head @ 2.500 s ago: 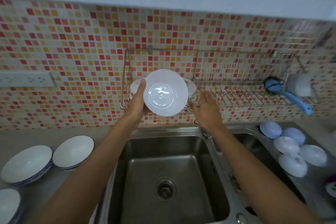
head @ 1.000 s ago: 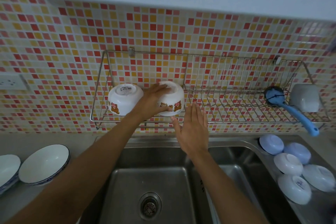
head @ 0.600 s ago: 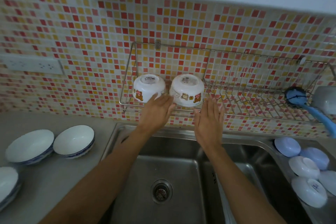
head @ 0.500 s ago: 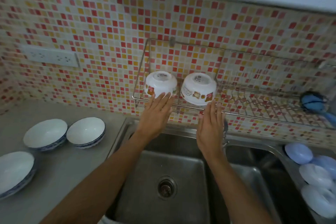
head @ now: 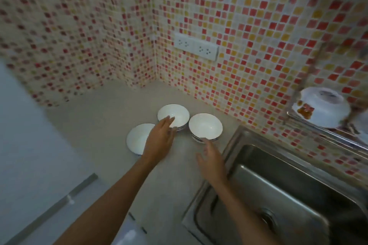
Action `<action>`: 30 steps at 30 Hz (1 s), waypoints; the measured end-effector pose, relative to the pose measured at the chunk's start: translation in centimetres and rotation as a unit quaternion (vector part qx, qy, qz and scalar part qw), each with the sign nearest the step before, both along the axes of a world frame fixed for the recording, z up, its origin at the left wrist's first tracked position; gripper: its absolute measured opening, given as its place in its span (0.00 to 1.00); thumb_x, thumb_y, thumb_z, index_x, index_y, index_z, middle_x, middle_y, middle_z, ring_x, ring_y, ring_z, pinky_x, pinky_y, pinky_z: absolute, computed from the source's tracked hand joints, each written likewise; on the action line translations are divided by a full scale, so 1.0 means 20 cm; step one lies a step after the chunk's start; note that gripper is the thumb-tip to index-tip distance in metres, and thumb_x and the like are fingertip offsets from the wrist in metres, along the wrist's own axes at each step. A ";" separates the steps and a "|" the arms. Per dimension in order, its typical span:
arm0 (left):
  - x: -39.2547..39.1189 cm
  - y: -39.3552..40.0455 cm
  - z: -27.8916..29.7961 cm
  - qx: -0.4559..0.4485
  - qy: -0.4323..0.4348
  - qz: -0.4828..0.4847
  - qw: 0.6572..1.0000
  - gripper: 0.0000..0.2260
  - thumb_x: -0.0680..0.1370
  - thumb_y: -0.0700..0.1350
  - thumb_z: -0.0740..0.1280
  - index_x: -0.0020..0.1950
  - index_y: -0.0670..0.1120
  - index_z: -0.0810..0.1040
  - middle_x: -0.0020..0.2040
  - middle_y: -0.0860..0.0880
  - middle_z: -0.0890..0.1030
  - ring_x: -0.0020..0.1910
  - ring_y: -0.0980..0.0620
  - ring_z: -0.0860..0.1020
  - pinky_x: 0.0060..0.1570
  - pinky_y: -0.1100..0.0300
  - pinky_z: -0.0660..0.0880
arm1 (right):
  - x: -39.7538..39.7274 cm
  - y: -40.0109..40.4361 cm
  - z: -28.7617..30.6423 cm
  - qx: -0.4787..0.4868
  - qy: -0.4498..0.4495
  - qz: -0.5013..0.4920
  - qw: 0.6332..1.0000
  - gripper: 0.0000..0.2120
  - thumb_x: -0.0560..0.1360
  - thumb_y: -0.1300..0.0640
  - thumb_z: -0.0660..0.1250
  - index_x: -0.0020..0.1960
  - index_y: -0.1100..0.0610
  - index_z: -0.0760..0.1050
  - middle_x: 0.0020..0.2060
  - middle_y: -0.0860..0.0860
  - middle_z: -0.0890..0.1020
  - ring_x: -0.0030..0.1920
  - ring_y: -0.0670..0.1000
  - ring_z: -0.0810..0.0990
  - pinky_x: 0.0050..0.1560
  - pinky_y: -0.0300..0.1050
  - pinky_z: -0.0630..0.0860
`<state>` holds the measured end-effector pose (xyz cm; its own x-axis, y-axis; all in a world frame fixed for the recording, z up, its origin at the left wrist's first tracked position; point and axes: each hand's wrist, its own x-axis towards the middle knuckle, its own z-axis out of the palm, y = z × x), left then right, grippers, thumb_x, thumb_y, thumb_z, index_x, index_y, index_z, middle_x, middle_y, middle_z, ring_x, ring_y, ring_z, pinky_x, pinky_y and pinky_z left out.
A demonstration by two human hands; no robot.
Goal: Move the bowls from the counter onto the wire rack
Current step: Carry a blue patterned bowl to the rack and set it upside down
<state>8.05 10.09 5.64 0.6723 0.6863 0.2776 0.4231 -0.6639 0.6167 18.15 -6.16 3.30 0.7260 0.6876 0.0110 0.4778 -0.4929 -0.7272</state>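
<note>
Three white bowls sit upright on the desk [head: 95, 121] in the tiled corner, to the left of the sink [head: 278, 195]. The back bowl [head: 176, 114] and the right bowl [head: 205, 126] stand close beside each other. The near-left bowl [head: 137, 137] lies partly under your forearm.

Your left hand [head: 160, 139] is flat and spread, fingers reaching over the near rim of the back bowl; it grips nothing yet. Your right hand [head: 212, 160] is also open with fingers loosely apart, hovering just short of the right bowl and holding nothing.

These look like glazed ceramic with a thin dark rim line, so expect them to be stiff, fairly weighty and brittle. The glaze is smooth and will slide in the fingers if damp. Each bowl may be the top of a small stack, since patterned edges show beneath the rims, but motion blur makes that uncertain. If so, the load is heavier than it looks.

Take each bowl at the rim, thumb inside and fingers under the outer wall, or cup it from below around the foot. Lift straight up so the rims do not knock together.

The wire rack [head: 326, 135] hangs at the right edge of view, already carrying an upturned bowl [head: 326, 105] with a small printed figure.
</note>
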 end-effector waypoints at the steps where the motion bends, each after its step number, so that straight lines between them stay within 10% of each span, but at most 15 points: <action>1: -0.07 0.11 -0.03 -0.028 0.001 0.033 0.999 0.17 0.80 0.46 0.60 0.68 0.44 0.71 0.68 0.42 0.73 0.65 0.42 0.72 0.64 0.52 0.67 | -0.05 0.11 -0.02 -0.015 0.034 0.009 0.999 0.27 0.75 0.55 0.67 0.72 0.54 0.64 0.62 0.56 0.76 0.60 0.58 0.75 0.58 0.48 0.72; 9: -0.39 0.58 -0.38 -0.231 0.092 0.176 0.952 0.22 0.78 0.49 0.63 0.69 0.38 0.68 0.65 0.35 0.72 0.63 0.37 0.72 0.63 0.49 0.68 | -0.29 0.71 -0.21 -0.082 0.144 -0.017 0.986 0.36 0.72 0.40 0.67 0.71 0.56 0.58 0.63 0.59 0.75 0.62 0.62 0.74 0.59 0.55 0.74; 18: -0.37 0.63 -0.44 -0.351 0.083 0.113 0.926 0.16 0.78 0.38 0.56 0.65 0.39 0.70 0.61 0.38 0.76 0.53 0.41 0.75 0.51 0.53 0.75 | -0.32 0.82 -0.31 -0.086 0.175 -0.107 0.975 0.20 0.75 0.60 0.55 0.67 0.56 0.65 0.57 0.61 0.78 0.54 0.64 0.77 0.54 0.55 0.77; 25: -0.26 0.46 -0.31 -0.432 -0.003 0.066 0.900 0.13 0.74 0.48 0.59 0.58 0.51 0.69 0.54 0.48 0.76 0.53 0.45 0.75 0.57 0.43 0.76 | -0.28 0.60 -0.23 -0.015 0.156 -0.168 0.973 0.18 0.77 0.62 0.54 0.66 0.57 0.66 0.57 0.60 0.78 0.53 0.61 0.77 0.52 0.52 0.76; 30: 0.01 0.22 -0.07 -0.510 -0.056 -0.026 0.858 0.12 0.81 0.55 0.53 0.61 0.52 0.62 0.52 0.55 0.73 0.46 0.57 0.75 0.42 0.54 0.78 | -0.16 0.31 -0.07 0.079 0.131 -0.235 0.960 0.17 0.75 0.62 0.55 0.64 0.56 0.68 0.54 0.55 0.78 0.47 0.56 0.77 0.48 0.57 0.80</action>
